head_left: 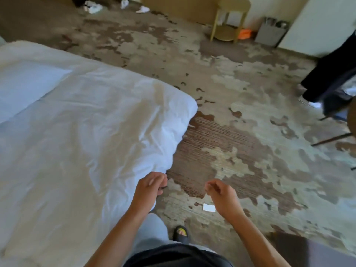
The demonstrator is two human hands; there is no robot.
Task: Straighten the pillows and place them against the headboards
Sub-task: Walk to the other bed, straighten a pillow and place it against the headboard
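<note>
A white pillow (27,83) lies flat on the bed (81,132) at the far left, on top of the rumpled white duvet. My left hand (149,187) hovers at the duvet's near right edge, fingers loosely curled, holding nothing. My right hand (221,193) hangs over the carpet to the right of the bed, fingers curled in, with nothing in it. No headboard is in view.
Patterned brown and beige carpet (240,112) covers the floor. A scrap of white paper (209,207) lies near my right hand. A round yellow side table (229,18) and a grey bin (270,32) stand at the back. Another person's dark legs (331,74) are at the right, by chair legs (331,138).
</note>
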